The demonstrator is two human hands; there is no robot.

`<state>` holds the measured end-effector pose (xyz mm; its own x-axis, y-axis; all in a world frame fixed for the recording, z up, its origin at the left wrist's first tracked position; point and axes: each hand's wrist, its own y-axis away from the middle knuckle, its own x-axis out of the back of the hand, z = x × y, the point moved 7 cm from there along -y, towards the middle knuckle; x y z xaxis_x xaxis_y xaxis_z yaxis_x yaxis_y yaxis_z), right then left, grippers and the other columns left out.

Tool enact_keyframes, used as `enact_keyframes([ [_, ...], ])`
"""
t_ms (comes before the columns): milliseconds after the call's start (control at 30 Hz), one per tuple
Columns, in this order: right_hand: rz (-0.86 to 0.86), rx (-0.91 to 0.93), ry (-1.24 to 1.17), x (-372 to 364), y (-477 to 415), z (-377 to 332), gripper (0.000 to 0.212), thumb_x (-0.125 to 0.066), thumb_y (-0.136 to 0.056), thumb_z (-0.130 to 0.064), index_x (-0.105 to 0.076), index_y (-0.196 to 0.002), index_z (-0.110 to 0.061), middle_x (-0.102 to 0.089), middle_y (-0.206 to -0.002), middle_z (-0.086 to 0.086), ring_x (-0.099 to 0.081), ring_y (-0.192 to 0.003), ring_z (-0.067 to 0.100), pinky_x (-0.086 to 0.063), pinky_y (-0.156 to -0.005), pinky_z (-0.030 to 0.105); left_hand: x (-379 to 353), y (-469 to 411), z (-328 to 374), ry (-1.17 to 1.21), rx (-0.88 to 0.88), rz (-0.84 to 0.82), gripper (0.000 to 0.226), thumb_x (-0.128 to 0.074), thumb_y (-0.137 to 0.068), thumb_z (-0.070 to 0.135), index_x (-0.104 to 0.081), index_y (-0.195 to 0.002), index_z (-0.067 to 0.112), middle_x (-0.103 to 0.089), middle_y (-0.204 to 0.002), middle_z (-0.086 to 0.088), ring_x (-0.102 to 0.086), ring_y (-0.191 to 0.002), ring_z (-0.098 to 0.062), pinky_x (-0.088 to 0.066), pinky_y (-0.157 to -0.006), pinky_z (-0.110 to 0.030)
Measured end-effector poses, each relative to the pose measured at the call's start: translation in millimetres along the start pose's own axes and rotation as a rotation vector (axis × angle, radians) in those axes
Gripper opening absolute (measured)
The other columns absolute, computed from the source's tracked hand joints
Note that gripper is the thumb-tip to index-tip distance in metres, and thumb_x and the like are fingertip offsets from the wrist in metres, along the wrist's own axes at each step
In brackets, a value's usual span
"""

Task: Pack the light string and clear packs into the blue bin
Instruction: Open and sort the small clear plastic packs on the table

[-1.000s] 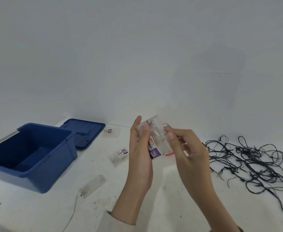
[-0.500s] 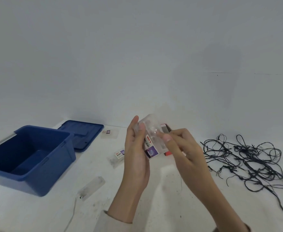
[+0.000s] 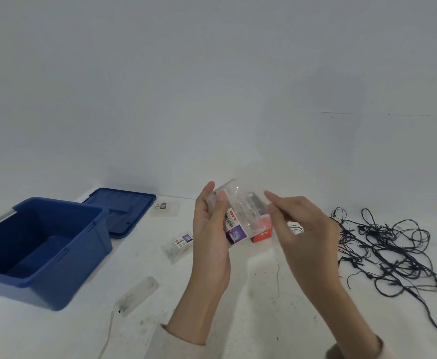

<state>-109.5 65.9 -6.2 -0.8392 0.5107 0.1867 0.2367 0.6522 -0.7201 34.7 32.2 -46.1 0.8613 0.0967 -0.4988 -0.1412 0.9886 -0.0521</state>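
My left hand [image 3: 211, 229] holds a clear pack [image 3: 240, 211] with a red and purple label, raised above the table. My right hand [image 3: 300, 224] pinches the pack's right end. The open blue bin [image 3: 41, 255] stands at the left with nothing visible inside. A tangled black light string [image 3: 385, 244] lies spread on the table at the right. Two more clear packs lie flat: one [image 3: 178, 246] left of my left hand, another [image 3: 165, 208] near the wall. A red box [image 3: 262, 231] shows behind the held pack.
The bin's blue lid [image 3: 124, 211] lies flat behind the bin. A clear oblong case [image 3: 138, 295] with a pale cord lies at the front, right of the bin. A white wall rises close behind the white table [image 3: 251, 294].
Both hands have kept the clear pack raised; my right hand has shifted to the pack's right end, so more of the pack and the red box behind it shows.
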Motion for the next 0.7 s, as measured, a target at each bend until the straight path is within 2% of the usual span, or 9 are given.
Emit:
enact_keyframes([
  [33, 0.01, 0.136, 0.144, -2.5, 2.5, -6.5, 0.022, -0.064, -0.081, 0.0, -0.075, -0.099, -0.01, -0.066, -0.075, 0.001, -0.057, -0.066, 0.008, -0.041, -0.063, 0.005, -0.3, -0.1, 0.8, -0.009, -0.005, 0.004, 0.036, -0.05, -0.094, 0.028, -0.047, -0.13, 0.03, -0.06, -0.126, 0.005, -0.067, -0.081, 0.003, -0.056, -0.065, -0.019],
  [100, -0.003, 0.271, 0.286, -9.9, 6.3, -8.6, 0.026, -0.062, -0.079, 0.002, -0.074, -0.101, -0.005, -0.061, -0.075, 0.004, -0.051, -0.07, 0.008, -0.037, -0.063, 0.005, -1.6, -0.2, 3.0, -0.026, -0.02, 0.011, 0.035, -0.05, -0.094, 0.029, -0.048, -0.129, 0.032, -0.059, -0.125, 0.005, -0.067, -0.08, 0.003, -0.056, -0.064, -0.02],
  [267, -0.082, 0.369, 0.395, -14.7, 5.3, -8.1, 0.027, -0.061, -0.08, 0.002, -0.072, -0.104, -0.003, -0.06, -0.077, 0.007, -0.053, -0.069, 0.017, -0.041, -0.054, 0.022, -5.1, 2.0, 6.7, -0.067, -0.057, 0.012, 0.034, -0.049, -0.094, 0.03, -0.048, -0.128, 0.034, -0.058, -0.125, 0.006, -0.066, -0.087, -0.002, -0.054, -0.06, -0.019],
  [500, -0.183, 0.435, 0.395, -18.2, 0.9, -8.4, 0.028, -0.063, -0.08, 0.005, -0.071, -0.106, -0.001, -0.059, -0.078, 0.008, -0.051, -0.068, 0.018, -0.043, -0.053, 0.025, -6.5, 0.5, 8.3, -0.087, -0.07, 0.003, 0.035, -0.049, -0.093, 0.031, -0.046, -0.128, 0.034, -0.059, -0.118, 0.01, -0.067, -0.08, 0.004, -0.057, -0.065, -0.02],
  [600, -0.277, 0.466, 0.393, -22.4, 0.8, -7.9, 0.03, -0.063, -0.082, 0.007, -0.068, -0.111, 0.0, -0.061, -0.09, 0.009, -0.053, -0.077, 0.02, -0.046, -0.06, 0.027, -4.4, -0.9, 8.6, -0.097, -0.074, 0.007, 0.034, -0.049, -0.094, 0.03, -0.047, -0.128, 0.034, -0.06, -0.116, 0.01, -0.066, -0.08, 0.005, -0.056, -0.065, -0.019],
  [700, -0.363, 0.485, 0.363, -26.0, 0.5, -8.1, 0.031, -0.055, -0.084, 0.007, -0.064, -0.114, 0.004, -0.062, -0.112, 0.012, -0.054, -0.09, 0.021, -0.047, -0.076, 0.026, -3.0, -1.6, 8.4, -0.093, -0.067, 0.002, 0.033, -0.048, -0.095, 0.029, -0.046, -0.128, 0.033, -0.061, -0.115, 0.009, -0.066, -0.08, 0.004, -0.056, -0.065, -0.019],
])
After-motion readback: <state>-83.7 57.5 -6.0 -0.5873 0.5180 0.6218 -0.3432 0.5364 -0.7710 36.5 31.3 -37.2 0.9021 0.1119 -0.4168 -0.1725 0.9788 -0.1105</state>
